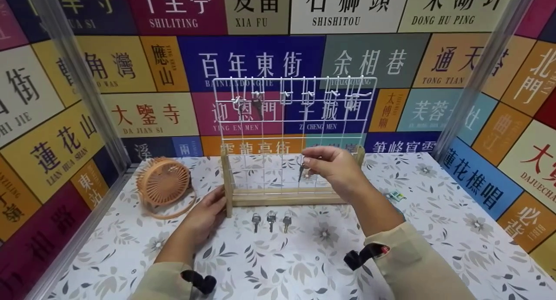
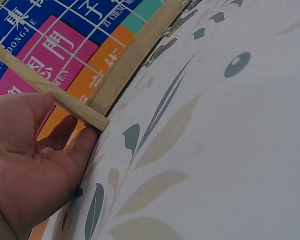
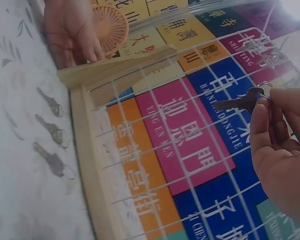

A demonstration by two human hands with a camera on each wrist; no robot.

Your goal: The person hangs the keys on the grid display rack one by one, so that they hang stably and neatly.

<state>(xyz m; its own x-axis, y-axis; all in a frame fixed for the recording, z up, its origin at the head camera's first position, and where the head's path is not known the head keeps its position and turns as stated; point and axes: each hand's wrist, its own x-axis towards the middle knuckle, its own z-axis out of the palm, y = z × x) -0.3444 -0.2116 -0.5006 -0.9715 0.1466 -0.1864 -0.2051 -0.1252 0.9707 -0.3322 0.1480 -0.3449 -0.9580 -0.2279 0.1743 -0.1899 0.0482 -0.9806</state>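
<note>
My right hand [image 1: 336, 167] pinches the ring of a dark key [image 3: 240, 102] between thumb and fingertips. In the head view this key [image 1: 300, 173] hangs down in front of the lower part of a white wire grid rack [image 1: 295, 121]. At the rack's left side, my left hand [image 1: 210, 213] holds the wooden leg [image 2: 72, 106], with its thumb on one side and fingers on the other. Three keys with rings, a left key [image 1: 256, 222], a middle key [image 1: 271, 222] and a right key [image 1: 287, 222], lie in a row before the rack's wooden base [image 1: 286, 199].
White hooks [image 1: 332, 96] line the upper grid, and a dark key [image 1: 258, 107] hangs from one on the left. An orange fan [image 1: 165, 182] stands left of the rack. Behind my right forearm lies a small green packet [image 1: 396, 196]. Sign-printed walls enclose the flower-patterned tabletop [image 1: 325, 265].
</note>
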